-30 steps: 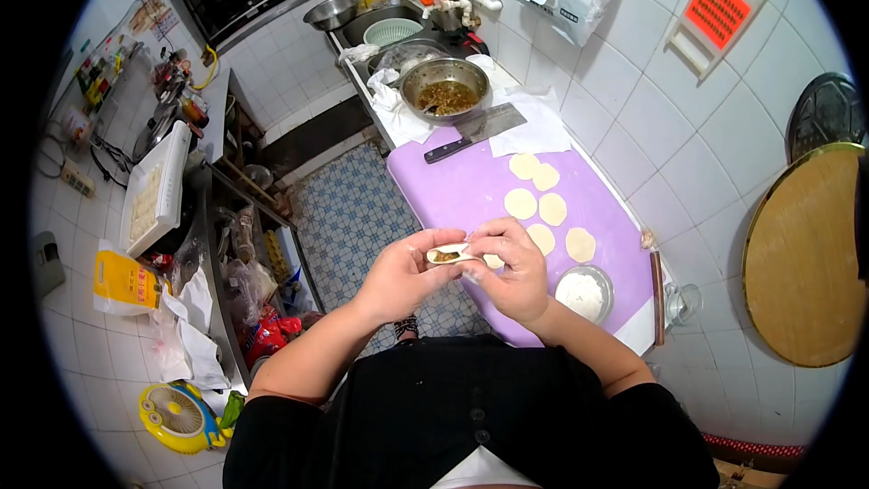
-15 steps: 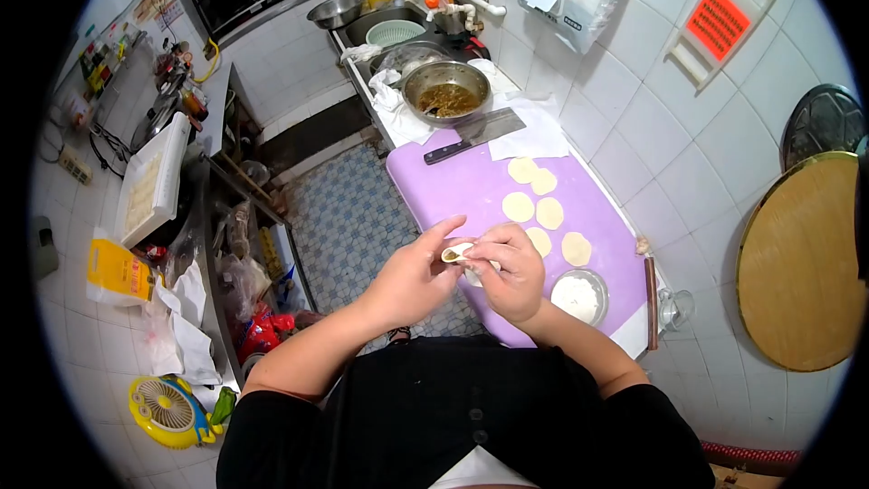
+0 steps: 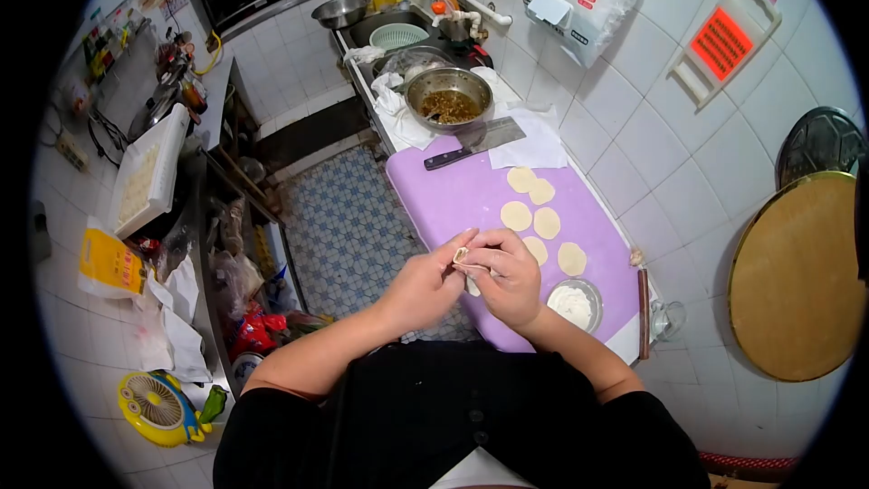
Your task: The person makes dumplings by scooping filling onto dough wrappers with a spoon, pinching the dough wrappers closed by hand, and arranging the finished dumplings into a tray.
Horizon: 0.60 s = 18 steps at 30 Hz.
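Note:
Both of my hands are closed around one small dumpling (image 3: pixel 461 257), held above the near left edge of the purple mat (image 3: pixel 602 217). My left hand (image 3: pixel 424 284) cups its side, and the fingers of my right hand (image 3: pixel 509 282) pinch the dough rim. A little filling shows through its open top; the rest is covered by fingers. Beyond my right hand lie several round dough wrappers (image 3: pixel 516 216). A glass bowl (image 3: pixel 596 295) of white flour (image 3: pixel 570 306) stands right of that hand. Another pale piece of dough (image 3: pixel 472 288) shows partly beneath my hands.
At the mat's far end lies a cleaver (image 3: pixel 496 133), before a steel bowl (image 3: pixel 466 81) of brown filling (image 3: pixel 450 108). A brown wooden stick (image 3: pixel 644 312) and a glass jar (image 3: pixel 668 320) are at the right edge. The sink (image 3: pixel 362 30) is behind; a cluttered shelf (image 3: pixel 210 317) stands left.
The dumpling's opening has turned more upright, and my right fingers have shifted over its rim. My left fingers have drawn in closer. The whole view has tilted slightly.

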### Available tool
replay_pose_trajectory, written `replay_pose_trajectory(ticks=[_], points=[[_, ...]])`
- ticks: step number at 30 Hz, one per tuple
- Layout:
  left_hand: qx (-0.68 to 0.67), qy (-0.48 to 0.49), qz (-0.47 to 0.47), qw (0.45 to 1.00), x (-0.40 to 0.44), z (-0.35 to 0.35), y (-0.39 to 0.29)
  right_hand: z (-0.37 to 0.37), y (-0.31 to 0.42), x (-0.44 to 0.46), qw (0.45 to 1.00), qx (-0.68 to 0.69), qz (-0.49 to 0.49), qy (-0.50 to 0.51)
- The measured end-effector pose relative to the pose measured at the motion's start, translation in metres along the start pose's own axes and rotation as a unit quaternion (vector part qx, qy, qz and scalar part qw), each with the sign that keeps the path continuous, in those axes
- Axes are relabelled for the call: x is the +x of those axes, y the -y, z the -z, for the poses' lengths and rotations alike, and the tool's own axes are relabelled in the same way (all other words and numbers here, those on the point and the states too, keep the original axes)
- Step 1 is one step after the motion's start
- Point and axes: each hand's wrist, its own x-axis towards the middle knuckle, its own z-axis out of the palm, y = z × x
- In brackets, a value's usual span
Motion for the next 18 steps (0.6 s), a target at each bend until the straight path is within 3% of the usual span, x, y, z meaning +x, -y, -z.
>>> replay_pose_trajectory(ticks=[4,13,18], points=[[-0.028,0.018,-0.023,0.999,-0.002,-0.003,0.000,-0.007,-0.007,-0.004,0.996,0.035,-0.056,-0.052],[-0.248,0.044,-0.014,0.968,0.004,-0.014,0.017,-0.004,-0.015,-0.007,0.997,0.046,-0.051,-0.027],[-0.086,0.028,-0.034,0.995,0.009,-0.014,0.025,0.002,0.004,0.006,0.999,-0.015,-0.041,-0.028]])
